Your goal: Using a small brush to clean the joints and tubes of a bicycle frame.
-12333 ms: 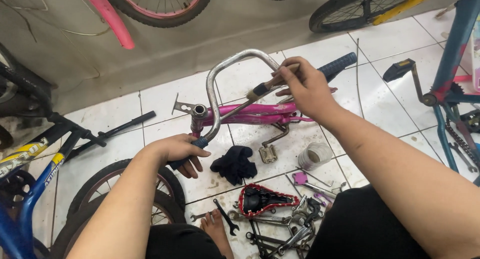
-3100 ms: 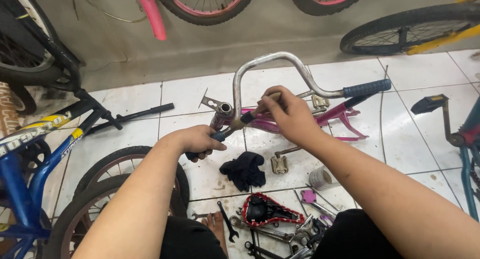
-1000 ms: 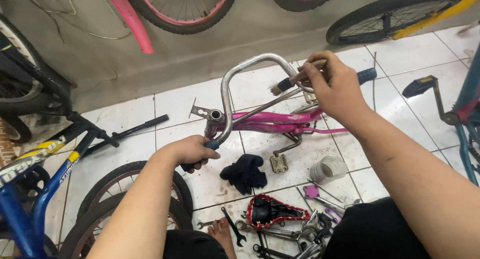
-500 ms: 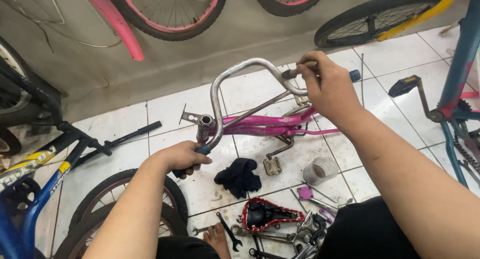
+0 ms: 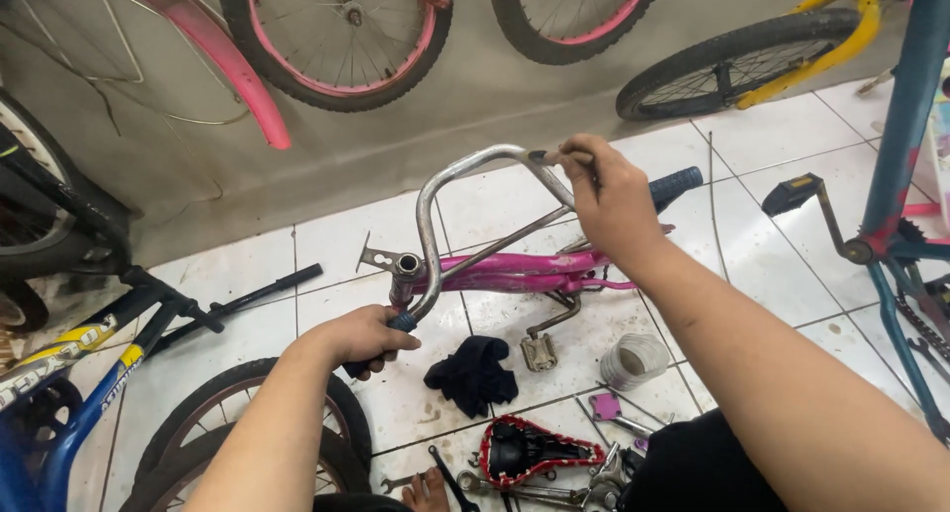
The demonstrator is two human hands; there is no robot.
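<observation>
In the head view, the left hand (image 5: pixel 364 336) sits at the lower centre of the frame, clenched round the blue grip end of a curved silver metal handlebar (image 5: pixel 427 210). The bar rises from there, arches over the middle of the frame and runs down toward a second blue rubber grip (image 5: pixel 675 185) at the right. The right hand (image 5: pixel 614 197) is at the top of that arch, closed on the tube, its fingertips pinching a small dark part against the metal; what that part is cannot be told. Behind the bar a pink steel bicycle frame (image 5: pixel 520 272) lies flat on the white tiled floor (image 5: pixel 247 373), a pedal beside it.

To do this well, the lower hand should likely keep the bar from turning while the upper one works in small, controlled motions.

Near the lower centre lie a dark crumpled cloth (image 5: pixel 472 374), a red-and-black bicycle saddle (image 5: pixel 524 451) and a white roll of tape (image 5: pixel 634 360), with loose wrenches just beside the saddle.
</observation>
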